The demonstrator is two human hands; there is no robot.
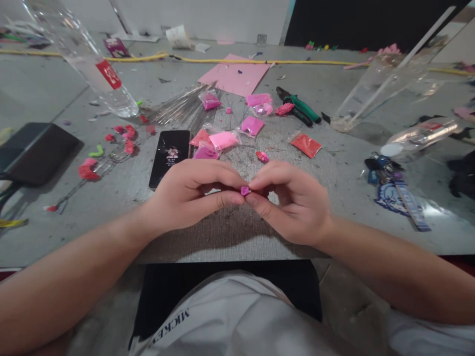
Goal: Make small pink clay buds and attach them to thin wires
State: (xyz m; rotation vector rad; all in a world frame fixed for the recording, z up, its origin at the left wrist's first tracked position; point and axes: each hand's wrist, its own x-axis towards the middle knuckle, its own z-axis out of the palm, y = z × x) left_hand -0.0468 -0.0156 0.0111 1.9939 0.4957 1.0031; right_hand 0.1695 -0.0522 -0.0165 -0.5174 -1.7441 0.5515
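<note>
Between the fingertips of both hands is a small piece of purple-pink modelling clay (245, 191), a little above the table. My left hand (200, 190) pinches it from the left with thumb and forefinger. From the other side, the thumb and forefinger of my right hand (289, 200) close on it too. Just beyond the fingers lies a small red and pink clay lump (262, 156). Several clear packets of clay are spread past my hands, among them a pink packet (223, 140), a magenta packet (252, 126) and a red packet (306, 145).
A phone (168, 155) lies by my left wrist. Thin wires (181, 109), a pink sheet (237, 74) and green-handled pliers (300, 106) are farther back. A water bottle (89, 64) stands left, a clear container (367, 91) right. Red clay pieces (89, 169) on wires lie left; keychains (397, 193) right.
</note>
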